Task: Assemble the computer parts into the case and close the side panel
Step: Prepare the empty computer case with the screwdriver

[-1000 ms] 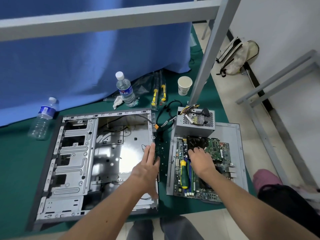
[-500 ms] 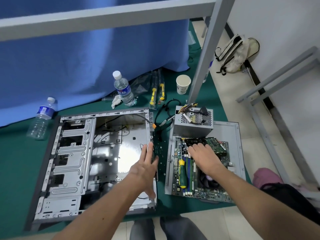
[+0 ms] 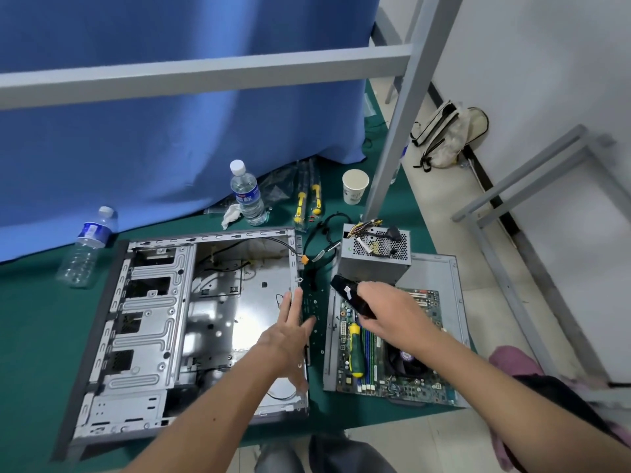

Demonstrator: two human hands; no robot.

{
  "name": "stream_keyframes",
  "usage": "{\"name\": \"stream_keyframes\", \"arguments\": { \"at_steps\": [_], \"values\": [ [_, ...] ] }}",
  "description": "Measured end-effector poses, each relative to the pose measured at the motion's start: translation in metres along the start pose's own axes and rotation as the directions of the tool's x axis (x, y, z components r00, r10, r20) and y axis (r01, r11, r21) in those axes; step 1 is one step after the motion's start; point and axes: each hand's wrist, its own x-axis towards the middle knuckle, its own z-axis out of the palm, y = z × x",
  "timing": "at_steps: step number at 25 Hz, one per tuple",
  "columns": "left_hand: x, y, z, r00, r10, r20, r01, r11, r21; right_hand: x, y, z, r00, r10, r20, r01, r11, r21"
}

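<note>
**Black part in your right hand, left hand flat on the case edge**

Your right hand [image 3: 389, 312] grips a black part [image 3: 351, 297], fingers curled round it; what the part is cannot be told. It is held just above the far end of the motherboard [image 3: 403, 363], at about 3 o'clock from the middle of the view. The motherboard lies on the grey side panel [image 3: 440, 278], which lies flat on the green mat [image 3: 30, 329]. A green and yellow screwdriver [image 3: 355, 349] rests on the board's left part, and the power supply [image 3: 375, 257] stands at the panel's far end, at about 1 o'clock, with its wires on top.

Your left hand [image 3: 290, 332] is wide, fingers straight, lying along the right edge of the open case [image 3: 143, 322]. The case lies on its side at 9 o'clock, its inside bare metal, with drive bays on its left half.

At 12 o'clock, against the blue curtain [image 3: 170, 138], stand a water bottle [image 3: 247, 192], two yellow-handled tools [image 3: 307, 199] and a paper cup [image 3: 355, 186]. A second bottle [image 3: 85, 247] lies at 10 o'clock. A pale bag [image 3: 450, 138] sits on the floor by the wall at 2 o'clock.
</note>
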Motion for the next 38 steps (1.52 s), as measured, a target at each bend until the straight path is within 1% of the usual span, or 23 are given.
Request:
{"name": "stream_keyframes", "arguments": {
  "at_steps": [4,5,6,7,8,9,10,11,12,13,15,17,18,19,21,22,23,25,27,29,31,35,38],
  "values": [
    [-0.013,-0.018,0.018,0.981,0.031,-0.192,-0.081,0.963,-0.258,-0.001,-0.037,-0.021,0.991,0.091,-0.099,-0.069,0.975,0.212],
    [-0.017,-0.019,0.023,0.968,0.02,-0.249,-0.104,0.939,-0.327,-0.001,-0.046,-0.027,0.988,0.099,-0.119,-0.068,0.968,0.243],
    [-0.025,-0.018,0.025,0.956,-0.034,-0.291,-0.116,0.869,-0.481,-0.001,-0.054,-0.032,0.986,0.092,-0.143,-0.053,0.965,0.255],
    [-0.033,-0.017,0.025,0.951,-0.117,-0.285,-0.125,0.698,-0.705,0.0,-0.064,-0.037,0.983,0.059,-0.172,-0.016,0.97,0.241],
    [-0.04,-0.015,0.02,0.964,-0.195,-0.18,-0.095,0.382,-0.919,0.0,-0.074,-0.041,0.979,-0.005,-0.204,0.046,0.98,0.196],
    [-0.048,-0.015,0.013,0.987,-0.154,-0.055,-0.057,-0.005,-0.998,0.0,-0.086,-0.044,0.967,-0.096,-0.237,0.126,0.985,0.115],
    [-0.055,-0.019,0.008,0.999,-0.045,0.019,0.002,-0.359,-0.933,0.0,-0.098,-0.046,0.945,-0.201,-0.257,0.21,0.978,0.01],
    [-0.061,-0.024,0.004,1.0,0.023,0.013,0.023,-0.553,-0.833,0.001,-0.111,-0.046,0.918,-0.299,-0.26,0.283,0.954,-0.1],
    [-0.067,-0.029,-0.001,0.999,0.035,-0.018,0.007,-0.6,-0.8,0.002,-0.123,-0.045,0.889,-0.384,-0.25,0.343,0.92,-0.192],
    [-0.072,-0.032,-0.005,0.999,0.023,-0.047,-0.024,-0.592,-0.805,0.002,-0.134,-0.043,0.862,-0.447,-0.238,0.389,0.886,-0.253],
    [-0.085,-0.041,-0.008,0.995,-0.017,-0.094,-0.086,-0.57,-0.817,0.002,-0.152,-0.042,0.84,-0.502,-0.207,0.434,0.85,-0.3],
    [-0.093,-0.058,-0.003,0.991,-0.045,-0.125,-0.128,-0.568,-0.813,-0.001,-0.164,-0.04,0.883,-0.435,-0.178,0.397,0.893,-0.214],
    [-0.099,-0.068,-0.002,0.99,-0.052,-0.132,-0.138,-0.569,-0.811,-0.003,-0.169,-0.04,0.927,-0.324,-0.188,0.313,0.946,-0.087],
    [-0.105,-0.081,0.001,0.988,-0.051,-0.144,-0.147,-0.573,-0.806,-0.002,-0.175,-0.04,0.963,-0.162,-0.214,0.179,0.982,0.063],
    [-0.112,-0.105,0.007,0.989,-0.04,-0.139,-0.138,-0.561,-0.817,0.004,-0.182,-0.04,0.965,0.175,-0.194,-0.11,0.946,0.304],
    [-0.117,-0.113,0.009,0.992,-0.031,-0.123,-0.12,-0.537,-0.835,0.009,-0.184,-0.04,0.945,0.308,-0.112,-0.239,0.881,0.41],
    [-0.12,-0.118,0.01,0.995,-0.023,-0.099,-0.096,-0.51,-0.855,0.014,-0.186,-0.04,0.919,0.394,0.027,-0.347,0.773,0.531],
    [-0.127,-0.125,0.012,0.998,-0.025,-0.06,-0.065,-0.464,-0.883,0.02,-0.193,-0.037,0.848,0.432,0.306,-0.502,0.475,0.723],
    [-0.134,-0.132,0.011,0.997,-0.053,-0.06,-0.077,-0.433,-0.898,0.021,-0.199,-0.031,0.81,0.411,0.418,-0.535,0.225,0.815],
    [-0.138,-0.143,0.01,0.993,-0.069,-0.093,-0.114,-0.43,-0.896,0.026,-0.205,-0.026,0.795,0.407,0.45,-0.503,0.027,0.864],
    [-0.144,-0.15,0.008,0.991,-0.037,-0.125,-0.128,-0.465,-0.876,0.032,-0.213,-0.025,0.771,0.42,0.478,-0.456,-0.159,0.876],
    [-0.146,-0.158,0.01,0.975,0.01,-0.223,-0.187,-0.506,-0.842,0.041,-0.226,-0.024,0.687,0.467,0.557,-0.407,-0.388,0.827],
    [-0.142,-0.159,0.012,0.969,-0.001,-0.249,-0.216,-0.5,-0.838,0.038,-0.237,-0.02,0.693,0.412,0.591,-0.41,-0.449,0.794]
  ]
}}
